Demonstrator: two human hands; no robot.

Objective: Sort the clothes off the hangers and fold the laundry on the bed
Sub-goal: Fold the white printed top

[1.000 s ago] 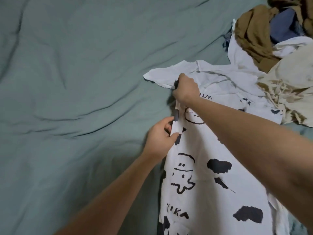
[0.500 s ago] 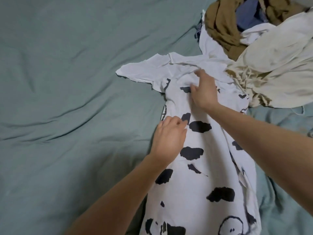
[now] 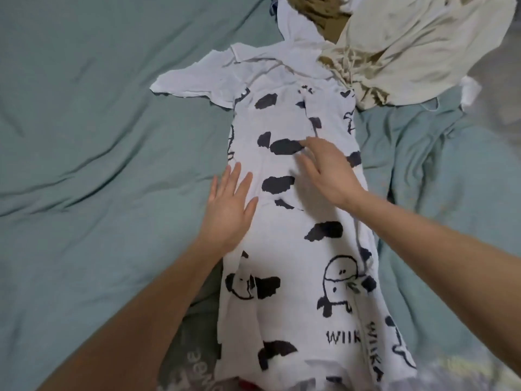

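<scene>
Laid lengthwise down the middle of the teal bed sheet (image 3: 84,136), running from twelve o'clock to six: a white T-shirt with black blotches and doodles (image 3: 296,249), already narrowed into a long strip, one sleeve still splayed out toward ten o'clock. Flat on its left edge, at about nine o'clock of the strip's middle: the left hand (image 3: 229,210), fingers straight and spread, gripping nothing, probably pinning the folded side so it cannot spring back. Toward one o'clock of it, over the black patches: the right hand (image 3: 328,173), fingers extended and loosely parted, palm down, holding nothing; whether pressing or just above the cloth cannot be told, though likely smoothing creases before the next fold. Heaped at one o'clock, touching the shirt's shoulder: a pile of unfolded laundry, with a cream garment (image 3: 408,43) on top and a brown garment (image 3: 324,12) beneath, apparently kept close for easy reach. Next, by judgement: sleeve tucked in, then strip folded end to end.
</scene>
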